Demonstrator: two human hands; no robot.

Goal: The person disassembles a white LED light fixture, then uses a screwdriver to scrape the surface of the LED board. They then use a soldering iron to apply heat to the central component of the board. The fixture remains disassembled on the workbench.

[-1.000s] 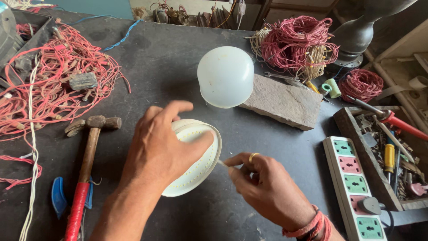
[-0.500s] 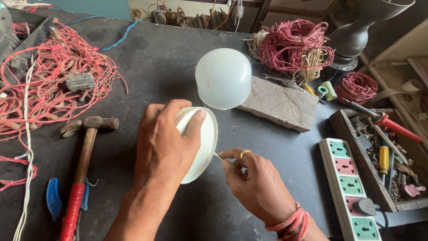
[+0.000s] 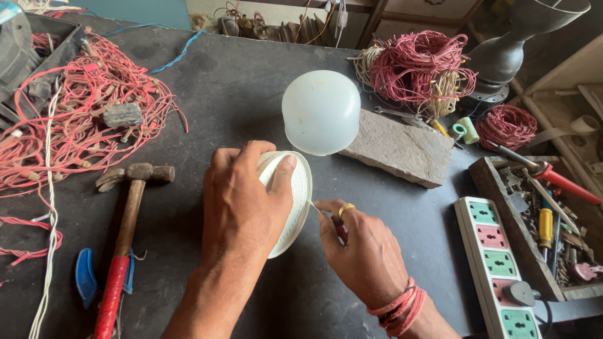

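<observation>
White lamp housing [image 3: 295, 201], round and shallow, is tipped on edge at the middle of the dark worktop [image 3: 251, 94], and everything else is placed from it. Far to its left lies a sprawl of red wire [image 3: 69, 125] with a small grey block in it; nearer on the left, a claw hammer [image 3: 122, 232] with a red grip lies handle toward the viewer, with a blue-handled tool just beyond it. The left hand [image 3: 242, 207] is wrapped over the housing's back, thumb curled over the rim, fingers closed firmly around it. Just right of the housing, the right hand [image 3: 361, 251] pinches a thin metal tool [image 3: 314, 206] between thumb and forefinger, its tip touching the housing's inner edge; what the tip does there is too small to tell. Just behind the housing stands a frosted dome cover [image 3: 320, 112], apart from it, so as I judge it the lamp is already opened and work on the inside is under way; the dome is not yet back on. Right of the dome a grey stone slab [image 3: 399, 147] lies flat. Behind that is a bundle of red wire coils [image 3: 418, 66]. Farther right, a multi-socket power strip [image 3: 496, 263] runs along the table edge beside a wooden tray [image 3: 540, 220] of screwdrivers and pliers. The room looks like a cluttered repair workshop, with shelves of parts along the back.
</observation>
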